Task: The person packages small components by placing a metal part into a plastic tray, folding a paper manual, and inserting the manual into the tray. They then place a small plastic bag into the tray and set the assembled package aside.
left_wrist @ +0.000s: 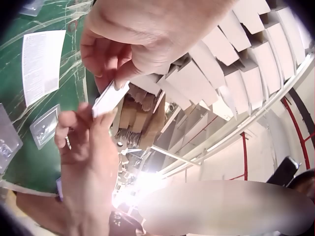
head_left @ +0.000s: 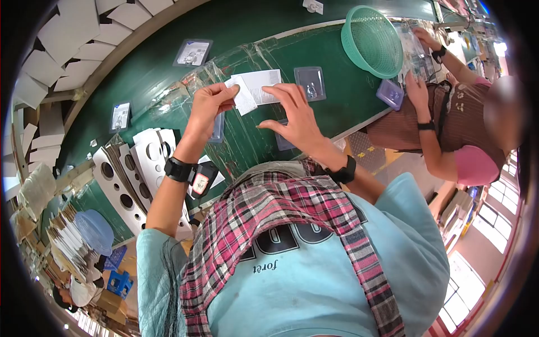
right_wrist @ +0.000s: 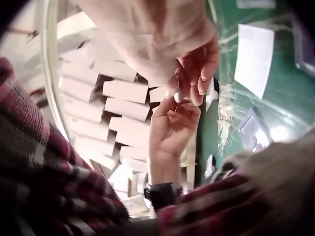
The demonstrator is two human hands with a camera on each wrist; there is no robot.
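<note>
My left hand (head_left: 210,106) pinches a small folded white paper (head_left: 245,102) between thumb and fingers, above the green table. In the left wrist view the folded paper (left_wrist: 109,100) looks like several layers seen edge-on. My right hand (head_left: 300,121) is spread just to the right of it, thumb and fingers apart, with nothing between them. Its fingertips overlap a larger printed sheet (head_left: 259,77) lying on the table behind the folded paper. A clear plastic pack (head_left: 310,84) lies right of that sheet, and another pack (head_left: 218,129) lies partly hidden beside my left wrist.
A green mesh basket (head_left: 372,42) stands at the right, near another person (head_left: 449,121) working there. Packs with printed cards (head_left: 193,53) lie on the far side. White boards with round holes (head_left: 126,174) are stacked at the left. A purple pack (head_left: 390,94) sits at the table edge.
</note>
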